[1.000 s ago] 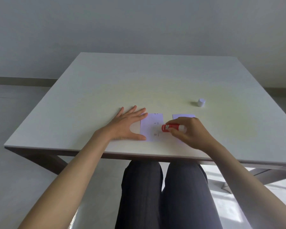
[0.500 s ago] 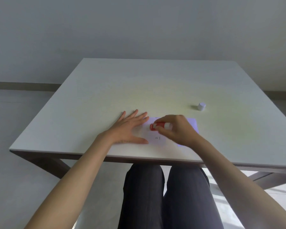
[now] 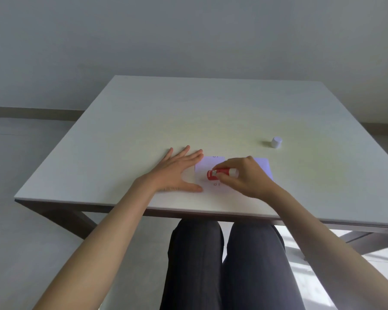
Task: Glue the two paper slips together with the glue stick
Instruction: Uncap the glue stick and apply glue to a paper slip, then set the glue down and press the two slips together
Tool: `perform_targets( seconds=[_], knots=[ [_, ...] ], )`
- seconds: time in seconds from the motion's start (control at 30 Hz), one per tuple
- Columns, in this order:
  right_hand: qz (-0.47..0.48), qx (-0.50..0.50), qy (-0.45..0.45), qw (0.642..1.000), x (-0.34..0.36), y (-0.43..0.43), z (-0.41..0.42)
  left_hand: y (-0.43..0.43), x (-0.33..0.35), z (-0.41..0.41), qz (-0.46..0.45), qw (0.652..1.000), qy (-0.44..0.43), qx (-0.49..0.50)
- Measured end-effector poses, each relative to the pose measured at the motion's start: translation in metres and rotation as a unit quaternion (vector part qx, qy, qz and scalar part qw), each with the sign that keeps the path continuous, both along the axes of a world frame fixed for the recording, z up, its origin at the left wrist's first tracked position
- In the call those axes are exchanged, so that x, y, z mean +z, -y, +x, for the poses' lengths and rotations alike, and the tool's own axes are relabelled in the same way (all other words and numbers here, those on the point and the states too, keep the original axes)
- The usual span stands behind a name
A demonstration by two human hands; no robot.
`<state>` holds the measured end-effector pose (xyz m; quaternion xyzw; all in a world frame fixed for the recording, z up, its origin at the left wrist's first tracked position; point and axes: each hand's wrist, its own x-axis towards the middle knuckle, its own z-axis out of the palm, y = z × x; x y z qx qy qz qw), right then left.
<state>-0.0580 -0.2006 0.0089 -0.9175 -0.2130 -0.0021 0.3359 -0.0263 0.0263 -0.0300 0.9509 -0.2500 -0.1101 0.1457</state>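
Note:
Two white paper slips lie side by side near the table's front edge. My left hand (image 3: pixel 177 173) lies flat with fingers spread, its fingertips and thumb pressing the left edge of the left slip (image 3: pixel 207 165), which carries small printed marks. My right hand (image 3: pixel 242 175) grips a red and white glue stick (image 3: pixel 221 173), held sideways over the left slip with its red end pointing left. The right slip (image 3: pixel 263 167) is mostly hidden under my right hand. Whether the stick's tip touches the paper is not clear.
The glue stick's white cap (image 3: pixel 276 142) stands alone on the table (image 3: pixel 143 121) to the back right of the slips. The table's front edge runs just below my wrists, with my legs beneath it.
My right hand has slid the glue stick back and forth over the left slip, ending a little nearer to me than half a second ago. My left hand stays pressed in place.

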Motion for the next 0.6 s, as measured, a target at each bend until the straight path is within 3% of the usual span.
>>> perform_targets(
  seconds=[0.13,0.27,0.37,0.43,0.5,0.53,0.6],
  knots=[
    [-0.021,-0.096,0.044,0.994,0.002,0.014,0.003,-0.001,0.0,-0.001,-0.001,1.0,0.0,-0.003],
    [-0.054,0.01,0.006,0.998,0.015,0.026,-0.017,-0.004,-0.001,-0.001,0.023,1.0,-0.004,-0.01],
    [-0.018,-0.023,0.028,0.999,0.039,0.033,-0.004,-0.009,0.004,0.004,0.031,0.999,-0.012,-0.006],
    [0.071,-0.082,0.043,0.993,0.055,0.04,-0.005,-0.006,0.012,0.008,0.019,1.0,0.001,-0.009],
    [0.252,-0.089,-0.014,0.964,0.064,0.039,-0.012,0.0,0.028,0.009,-0.011,1.0,-0.003,-0.001],
    [0.34,-0.076,-0.074,0.934,0.062,0.031,-0.016,0.002,0.034,0.006,-0.055,0.998,-0.01,0.015],
    [0.496,-0.051,-0.225,0.837,0.048,0.01,-0.027,0.01,0.035,-0.007,-0.201,0.978,-0.009,0.046]
  ],
)
